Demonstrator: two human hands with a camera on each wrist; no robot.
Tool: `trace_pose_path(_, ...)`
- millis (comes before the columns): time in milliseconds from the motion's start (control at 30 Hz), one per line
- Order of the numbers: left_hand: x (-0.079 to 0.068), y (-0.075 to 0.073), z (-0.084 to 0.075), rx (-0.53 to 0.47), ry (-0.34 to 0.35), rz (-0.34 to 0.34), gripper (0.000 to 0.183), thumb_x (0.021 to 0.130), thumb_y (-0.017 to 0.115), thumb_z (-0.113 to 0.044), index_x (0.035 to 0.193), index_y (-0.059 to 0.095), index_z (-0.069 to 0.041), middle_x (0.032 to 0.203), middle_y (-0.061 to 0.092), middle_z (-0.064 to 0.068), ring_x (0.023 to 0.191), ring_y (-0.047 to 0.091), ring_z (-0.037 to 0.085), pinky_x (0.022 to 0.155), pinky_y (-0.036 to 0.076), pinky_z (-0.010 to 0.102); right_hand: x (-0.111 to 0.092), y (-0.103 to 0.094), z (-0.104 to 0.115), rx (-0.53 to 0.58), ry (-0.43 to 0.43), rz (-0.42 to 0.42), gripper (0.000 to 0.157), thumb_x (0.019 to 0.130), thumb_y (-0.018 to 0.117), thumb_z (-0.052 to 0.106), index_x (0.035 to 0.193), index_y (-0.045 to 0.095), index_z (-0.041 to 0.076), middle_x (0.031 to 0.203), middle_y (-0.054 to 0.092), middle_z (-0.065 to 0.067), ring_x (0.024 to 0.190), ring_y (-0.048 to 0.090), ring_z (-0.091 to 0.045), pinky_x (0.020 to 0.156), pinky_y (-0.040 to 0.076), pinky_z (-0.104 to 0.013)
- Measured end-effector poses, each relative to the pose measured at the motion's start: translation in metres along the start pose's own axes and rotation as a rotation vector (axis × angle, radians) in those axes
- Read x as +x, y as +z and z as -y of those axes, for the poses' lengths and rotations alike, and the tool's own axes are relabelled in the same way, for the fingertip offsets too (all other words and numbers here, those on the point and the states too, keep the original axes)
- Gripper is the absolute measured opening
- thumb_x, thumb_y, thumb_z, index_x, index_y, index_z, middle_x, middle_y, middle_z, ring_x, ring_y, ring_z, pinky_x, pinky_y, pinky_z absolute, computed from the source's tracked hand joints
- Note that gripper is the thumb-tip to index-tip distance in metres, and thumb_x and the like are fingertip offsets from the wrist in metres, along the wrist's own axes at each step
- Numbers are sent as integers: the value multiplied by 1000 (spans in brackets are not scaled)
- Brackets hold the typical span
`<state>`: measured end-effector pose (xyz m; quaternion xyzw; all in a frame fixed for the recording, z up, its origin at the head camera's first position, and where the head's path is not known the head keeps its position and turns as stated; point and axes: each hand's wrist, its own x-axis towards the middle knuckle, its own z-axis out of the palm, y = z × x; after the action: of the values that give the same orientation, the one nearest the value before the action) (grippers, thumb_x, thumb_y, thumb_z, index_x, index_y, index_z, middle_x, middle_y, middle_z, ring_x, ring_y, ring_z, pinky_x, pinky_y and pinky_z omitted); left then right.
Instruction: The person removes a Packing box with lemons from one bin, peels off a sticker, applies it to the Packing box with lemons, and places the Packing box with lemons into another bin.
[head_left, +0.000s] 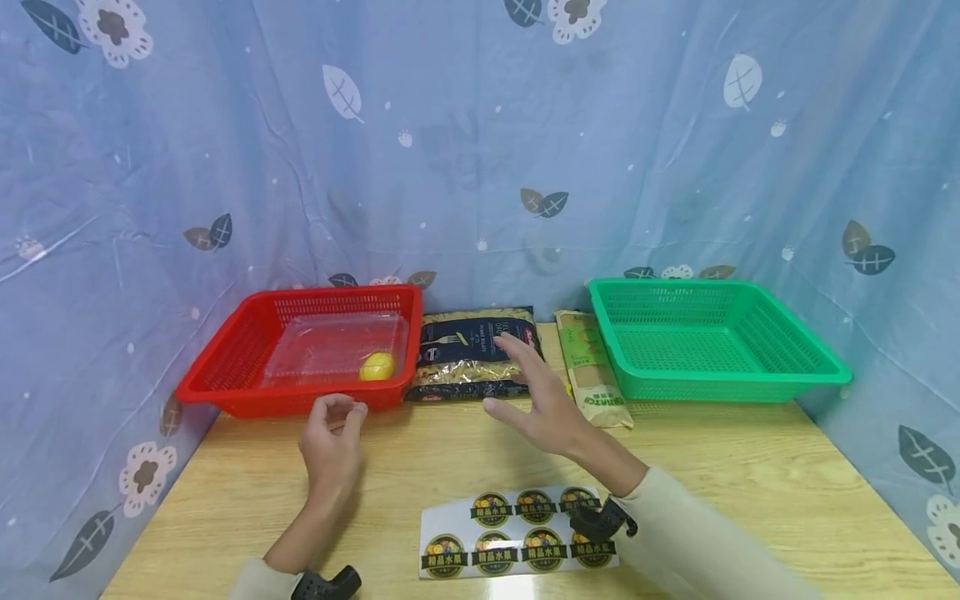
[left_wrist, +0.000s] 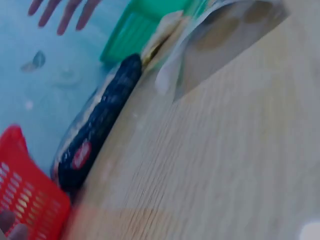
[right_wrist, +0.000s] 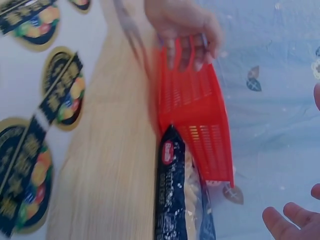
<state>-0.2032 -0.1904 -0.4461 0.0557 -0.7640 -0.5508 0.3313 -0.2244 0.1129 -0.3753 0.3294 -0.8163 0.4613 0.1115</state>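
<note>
My left hand [head_left: 332,442] is at the front of the red basket [head_left: 300,410], fingers loosely curled, with nothing visible between them. In the right wrist view the fingers of that left hand [right_wrist: 187,37] hang down over the basket's wall. Inside the basket lie a clear plastic box [head_left: 315,342] and, at its right end, a yellow lemon-like fruit [head_left: 377,367]. My right hand [head_left: 546,408] hovers with thumb and fingers spread, holding nothing. It overlaps the edge of a dark bag of pasta [head_left: 465,350] in the head view.
A green basket [head_left: 720,387] stands at the back right. Beside it lies a green and beige packet [head_left: 592,367]. Near the front of the wooden table [head_left: 390,500] is a white sheet of round fruit stickers [head_left: 517,533], partly under my right sleeve. A blue patterned curtain [head_left: 465,167] surrounds the table.
</note>
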Motion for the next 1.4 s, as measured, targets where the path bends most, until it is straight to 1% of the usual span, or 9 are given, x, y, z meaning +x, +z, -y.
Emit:
trace_pose_path(133,7,0,7,-158,-151,-73,13,95,67,-11,98,60,-1,88,66,4,72,66,11,63,55,19,9,7,1,41,18,-6,79,96,72,25,160,26,23,165,26,-3,147,34,-31,109,44,-50)
trace_pose_path(233,10,-2,8,-365,-301,-102,15,97,66,-13,95,55,-3,83,69,4,63,70,18,57,59,29,15,13,1,65,27,-7,78,96,71,27,160,26,23,165,27,-4,146,35,-30,108,44,-52)
trace_pose_path(333,13,-3,8,-542,-414,-122,19,99,64,-17,93,51,-5,83,72,7,67,73,21,60,61,35,20,19,1,95,47,-6,78,96,71,28,160,26,23,164,28,-6,145,36,-29,108,43,-55)
trace_pose_path(467,18,-3,9,-707,-495,-151,20,101,62,-21,95,48,-7,84,71,9,73,72,23,66,62,40,26,26,3,122,71,-8,78,96,71,26,159,26,22,163,29,-6,145,37,-29,109,44,-53)
trace_pose_path(633,27,0,7,-859,-521,-219,17,101,61,-21,99,49,-8,82,67,8,70,70,24,71,62,46,39,33,5,128,92,-9,76,96,70,28,159,27,23,163,29,-3,145,37,-27,109,44,-48)
trace_pose_path(900,45,-6,6,-972,-522,-389,15,100,59,-17,92,55,-5,76,64,8,61,64,24,62,62,43,66,54,1,185,138,10,74,97,68,34,159,29,22,162,31,-6,142,40,-26,107,47,-49)
trace_pose_path(1067,53,-17,7,-971,-560,-417,17,100,57,-19,92,62,-4,72,64,8,61,63,24,62,62,41,82,68,-1,284,235,11,71,99,66,35,158,31,20,160,35,-7,139,46,-31,100,53,-48)
trace_pose_path(1233,59,-18,7,-982,-602,-435,18,99,57,-19,91,61,-3,71,63,9,60,63,25,63,62,43,101,77,0,361,299,-26,67,99,64,35,157,34,20,157,40,-6,140,45,-33,95,54,-52)
trace_pose_path(1400,62,-22,8,-996,-643,-468,17,98,57,-20,95,61,-4,71,63,8,59,62,25,64,62,42,116,89,0,377,348,-48,65,99,65,33,155,36,19,152,45,-13,136,49,-32,94,56,-49)
